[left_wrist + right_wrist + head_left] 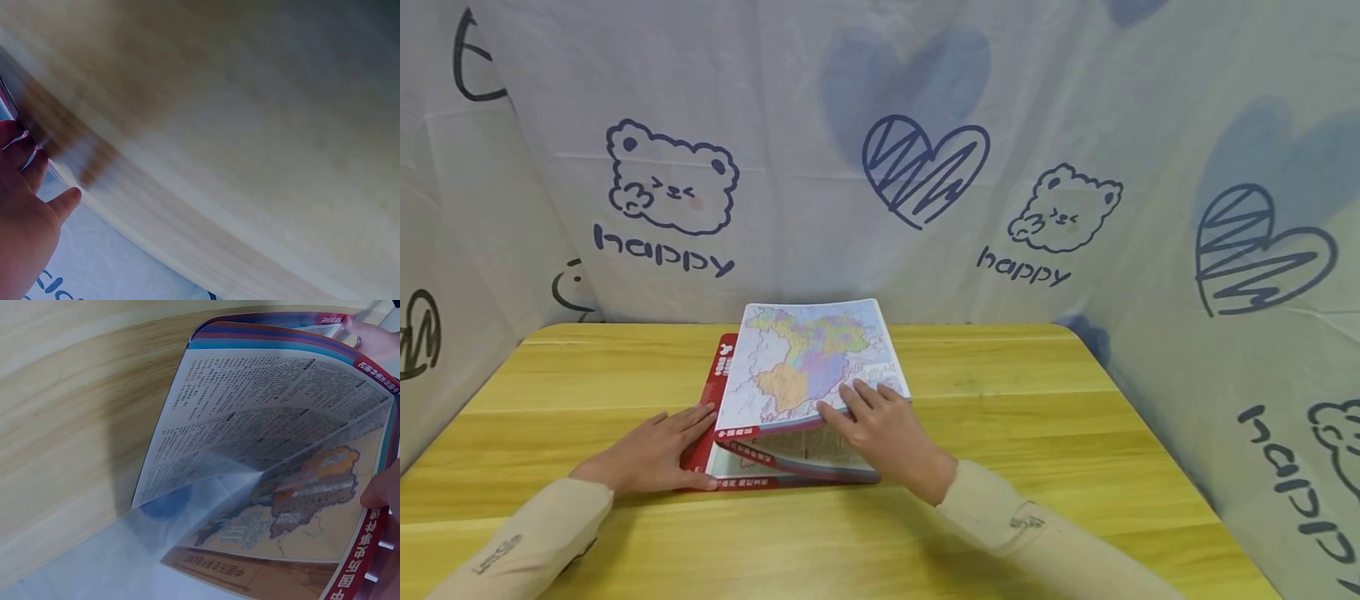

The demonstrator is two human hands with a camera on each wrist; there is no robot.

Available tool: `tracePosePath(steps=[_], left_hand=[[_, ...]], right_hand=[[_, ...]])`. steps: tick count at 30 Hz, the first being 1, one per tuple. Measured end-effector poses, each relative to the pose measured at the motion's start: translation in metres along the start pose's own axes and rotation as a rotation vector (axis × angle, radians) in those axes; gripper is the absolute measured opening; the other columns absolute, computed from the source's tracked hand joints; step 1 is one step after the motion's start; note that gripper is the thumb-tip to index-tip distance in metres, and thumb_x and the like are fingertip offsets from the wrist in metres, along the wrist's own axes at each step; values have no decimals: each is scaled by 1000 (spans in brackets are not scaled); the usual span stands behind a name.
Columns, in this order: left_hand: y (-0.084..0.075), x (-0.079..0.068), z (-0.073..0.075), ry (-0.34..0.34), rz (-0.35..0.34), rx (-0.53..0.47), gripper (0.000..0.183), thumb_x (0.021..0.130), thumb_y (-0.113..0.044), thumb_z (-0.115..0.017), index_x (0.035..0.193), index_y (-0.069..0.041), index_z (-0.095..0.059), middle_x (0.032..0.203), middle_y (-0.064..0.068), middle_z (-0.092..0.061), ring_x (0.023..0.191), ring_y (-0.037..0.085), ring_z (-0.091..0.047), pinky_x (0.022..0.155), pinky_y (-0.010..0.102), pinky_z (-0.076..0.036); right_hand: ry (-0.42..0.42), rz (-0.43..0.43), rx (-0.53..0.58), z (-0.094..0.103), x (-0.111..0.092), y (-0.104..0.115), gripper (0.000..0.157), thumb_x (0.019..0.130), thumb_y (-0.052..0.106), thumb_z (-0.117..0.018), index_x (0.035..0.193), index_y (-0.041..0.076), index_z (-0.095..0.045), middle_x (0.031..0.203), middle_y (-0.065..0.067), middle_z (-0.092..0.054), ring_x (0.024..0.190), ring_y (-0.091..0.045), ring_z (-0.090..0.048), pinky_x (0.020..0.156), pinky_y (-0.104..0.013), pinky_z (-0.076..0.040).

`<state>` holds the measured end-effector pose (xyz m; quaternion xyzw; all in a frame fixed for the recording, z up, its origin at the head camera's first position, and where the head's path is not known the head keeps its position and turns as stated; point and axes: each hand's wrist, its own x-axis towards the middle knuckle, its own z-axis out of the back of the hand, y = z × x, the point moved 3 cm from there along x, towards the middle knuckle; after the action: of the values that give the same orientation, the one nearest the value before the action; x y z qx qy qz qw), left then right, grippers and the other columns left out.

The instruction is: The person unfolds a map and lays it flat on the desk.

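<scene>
A map booklet (808,354) with laminated-looking pages lies partly fanned on the table, a coloured map on its raised upper sheet. My left hand (658,454) lies with fingers extended on the red left margin (702,450), thumb at the near edge. My right hand (887,425) pinches the near right edge of the raised sheets, fingers spread over the map. In the right wrist view, one digit shows at the edge of a lifted page (325,550) with a brown-toned map. Beside it, a page of dense text (237,406) bends upward. The left wrist view shows my left fingers at the booklet's edge.
The yellow wood-grain table (1045,467) extends around the booklet on both sides. A white cloth (797,167) printed with bears, hearts and "happy" hangs behind and at the sides of the table.
</scene>
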<state>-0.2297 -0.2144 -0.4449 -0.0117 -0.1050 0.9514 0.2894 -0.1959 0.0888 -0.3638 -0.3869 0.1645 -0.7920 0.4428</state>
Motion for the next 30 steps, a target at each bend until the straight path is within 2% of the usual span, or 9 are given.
tracePosePath(steps=[5, 8, 12, 15, 19, 30], left_hand=[[0, 1, -1, 5, 2, -2, 100, 78, -68, -62, 139, 9, -44, 145, 25, -41, 130, 44, -40, 103, 61, -32], [1, 2, -2, 5, 3, 2, 103, 76, -70, -63, 139, 10, -44, 144, 26, -41, 129, 44, -40, 103, 61, -33], [2, 2, -1, -15, -16, 13, 105, 73, -70, -67, 137, 11, -46, 142, 28, -43, 126, 46, -43, 100, 59, -37], [1, 2, 0, -23, -23, 13, 105, 72, -68, -68, 136, 12, -47, 140, 29, -44, 125, 47, -44, 98, 59, -39], [0, 2, 1, -18, -17, 8, 105, 73, -69, -67, 136, 12, -46, 141, 28, -44, 125, 47, -44, 98, 59, -39], [-6, 3, 3, -13, -16, -7, 105, 71, -69, -69, 135, 12, -48, 140, 28, -45, 124, 47, -44, 97, 59, -40]], right_hand=[[-67, -30, -2, 3, -2, -5, 32, 86, 16, -74, 117, 20, -69, 106, -8, -69, 97, -23, -67, 76, -36, -57], [-121, -47, -2, 4, -3, -9, 26, 89, 15, -71, 114, 19, -70, 104, -9, -70, 95, -24, -68, 76, -37, -57], [-176, -61, -9, 7, -4, -15, 20, 98, 12, -57, 111, 18, -71, 103, -10, -70, 94, -25, -68, 75, -38, -57], [-190, -72, -7, 10, -5, -19, 32, 104, 11, -41, 111, 17, -72, 102, -10, -71, 94, -25, -68, 75, -39, -57], [-202, -87, -2, 14, -6, -25, 41, 106, 9, -32, 110, 17, -72, 102, -10, -70, 94, -26, -68, 76, -40, -57], [-241, -108, -18, 23, -10, -37, 36, 104, 9, -38, 106, 15, -74, 101, -12, -71, 92, -27, -69, 77, -41, -56]])
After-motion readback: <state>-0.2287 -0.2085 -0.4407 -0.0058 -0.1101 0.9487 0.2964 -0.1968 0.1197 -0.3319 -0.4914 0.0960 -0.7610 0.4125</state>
